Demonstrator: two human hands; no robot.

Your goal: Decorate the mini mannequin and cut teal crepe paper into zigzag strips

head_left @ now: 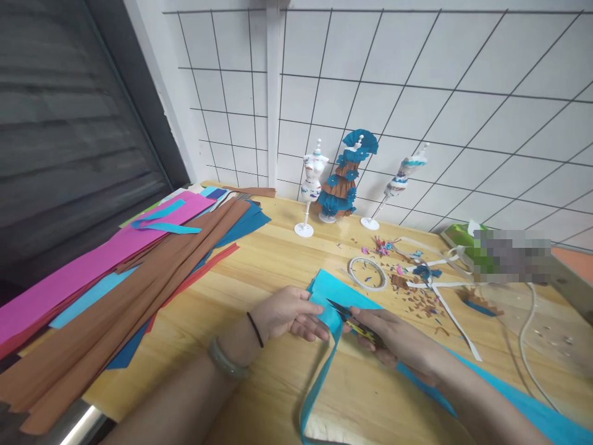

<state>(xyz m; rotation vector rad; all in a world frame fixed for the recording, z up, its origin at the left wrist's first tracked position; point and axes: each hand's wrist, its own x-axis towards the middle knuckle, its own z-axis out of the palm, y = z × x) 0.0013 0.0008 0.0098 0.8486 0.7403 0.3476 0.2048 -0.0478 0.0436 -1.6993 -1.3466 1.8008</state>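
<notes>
In my right hand point(377, 330) is a pair of scissors point(359, 327) with black and yellow handles. Their blades lie across a folded length of bright blue crepe paper point(331, 287), near its left end. My left hand point(299, 315) pinches that end between thumb and fingers, just left of the blades. From the cut edge a narrow blue strip point(315, 395) hangs down toward the table's front. The rest of the blue paper runs under my right forearm to the lower right.
Folded crepe paper point(171, 266) in brown, pink, red and blue is piled at left. Three small mannequins stand at the wall, the middle one in a blue and brown paper dress point(345, 179). A tape roll point(367, 274), paper scraps point(421, 303) and a white cable point(525, 334) lie at right.
</notes>
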